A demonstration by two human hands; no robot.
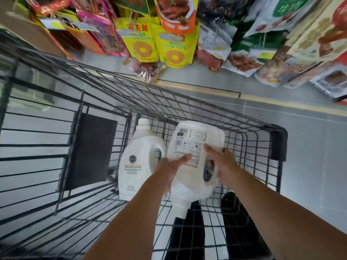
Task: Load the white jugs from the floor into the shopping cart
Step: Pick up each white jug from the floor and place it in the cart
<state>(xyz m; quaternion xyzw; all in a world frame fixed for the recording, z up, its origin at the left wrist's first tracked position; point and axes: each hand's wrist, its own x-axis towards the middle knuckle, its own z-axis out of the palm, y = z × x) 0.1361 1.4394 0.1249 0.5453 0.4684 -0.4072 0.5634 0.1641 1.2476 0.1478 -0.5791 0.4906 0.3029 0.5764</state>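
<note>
A black wire shopping cart (105, 85) fills the view from above. One white jug (139, 158) lies on the cart's floor, cap pointing away from me, its front label up. A second white jug (193, 147) is held above the cart floor with its cap (179, 209) pointing toward me and its back label up. My left hand (169, 169) holds this jug's left side with the thumb on the label. My right hand (223, 164) grips its right side at the handle, thumb lying on top.
A shelf of hanging snack bags (169, 44) runs along the top, with a yellow-edged base ledge (262, 99) beyond the cart. A black panel (90, 151) sits on the cart's left wall. Grey tiled floor (315, 166) lies to the right.
</note>
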